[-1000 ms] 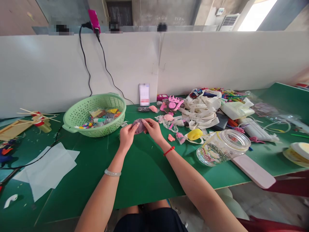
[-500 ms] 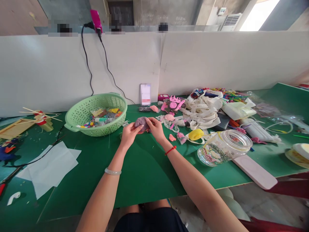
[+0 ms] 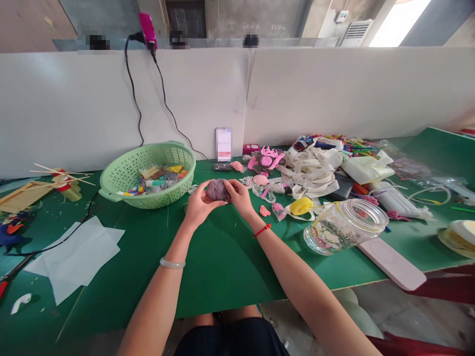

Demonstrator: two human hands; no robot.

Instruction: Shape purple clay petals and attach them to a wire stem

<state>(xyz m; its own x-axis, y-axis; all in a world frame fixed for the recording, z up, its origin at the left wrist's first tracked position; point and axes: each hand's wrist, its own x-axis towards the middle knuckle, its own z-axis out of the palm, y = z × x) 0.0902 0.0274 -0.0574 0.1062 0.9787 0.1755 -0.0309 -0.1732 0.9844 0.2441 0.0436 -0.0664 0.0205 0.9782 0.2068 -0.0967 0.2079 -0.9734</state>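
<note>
A purple-grey lump of clay [image 3: 217, 189] is held above the green table [image 3: 222, 257], between both hands. My left hand [image 3: 198, 205] cups it from the left with fingers curled round it. My right hand [image 3: 239, 197] grips it from the right, thumb and fingers pressed on the lump. A pale bangle sits on my left wrist and a red cord on my right wrist.
A green basket [image 3: 148, 175] of small coloured items stands to the left. A glass jar [image 3: 343, 227] lies on its side at the right, next to a pink lid [image 3: 391, 262]. Pink clay bits, white strips and packets crowd the back right. White paper [image 3: 74, 254] lies at the left.
The flat purple-grey piece has been bunched into a rounder lump between my hands. Both hands stay in nearly the same place.
</note>
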